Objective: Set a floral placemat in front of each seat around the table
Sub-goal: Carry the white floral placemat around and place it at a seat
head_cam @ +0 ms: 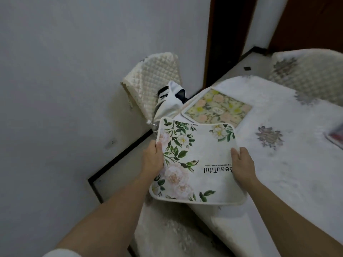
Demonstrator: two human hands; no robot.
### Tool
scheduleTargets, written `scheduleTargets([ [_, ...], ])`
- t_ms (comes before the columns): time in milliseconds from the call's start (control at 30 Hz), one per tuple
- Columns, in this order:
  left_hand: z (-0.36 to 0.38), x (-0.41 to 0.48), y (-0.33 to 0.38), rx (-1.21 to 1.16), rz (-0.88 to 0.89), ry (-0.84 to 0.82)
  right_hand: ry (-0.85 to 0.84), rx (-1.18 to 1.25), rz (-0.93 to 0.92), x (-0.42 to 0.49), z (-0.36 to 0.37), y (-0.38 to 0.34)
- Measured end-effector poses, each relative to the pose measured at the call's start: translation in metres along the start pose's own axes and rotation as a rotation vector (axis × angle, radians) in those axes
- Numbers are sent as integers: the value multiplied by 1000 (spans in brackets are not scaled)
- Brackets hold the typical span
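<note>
A white floral placemat (196, 164) printed with green leaves, pale roses and the word "Beautiful" is held over the table's near-left edge. My left hand (153, 160) grips its left edge, thumb on top. My right hand (243, 164) grips its right edge the same way. Just beyond it a second floral placemat (217, 108), yellow and pink, lies flat on the table (289, 164) near the far-left corner. The table wears a white cloth with grey flower motifs.
A chair with a quilted cream cover (154, 78) stands at the far-left corner, a white and dark garment (170, 101) draped on it. Another quilted chair back (311, 71) is at the far right. A chair seat (167, 234) lies below. A reddish item (336, 134) sits at the right edge.
</note>
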State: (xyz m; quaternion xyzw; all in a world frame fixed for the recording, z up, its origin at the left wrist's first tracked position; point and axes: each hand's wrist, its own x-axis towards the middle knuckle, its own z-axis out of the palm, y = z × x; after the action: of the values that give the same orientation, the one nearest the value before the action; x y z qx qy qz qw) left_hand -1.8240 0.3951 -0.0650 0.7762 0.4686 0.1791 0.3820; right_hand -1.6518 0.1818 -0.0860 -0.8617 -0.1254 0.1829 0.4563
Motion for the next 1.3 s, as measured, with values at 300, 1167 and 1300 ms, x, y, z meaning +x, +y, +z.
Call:
scheduleTargets([
  [300,96,21,29,75,240,-323,252,32,273,-15,-44,74],
  [1167,174,50,4,91,46,-788,325,-17,698,-63,-37,150],
  [1300,167,47,1,131,70,-735,313,-20,700,-66,-37,150],
])
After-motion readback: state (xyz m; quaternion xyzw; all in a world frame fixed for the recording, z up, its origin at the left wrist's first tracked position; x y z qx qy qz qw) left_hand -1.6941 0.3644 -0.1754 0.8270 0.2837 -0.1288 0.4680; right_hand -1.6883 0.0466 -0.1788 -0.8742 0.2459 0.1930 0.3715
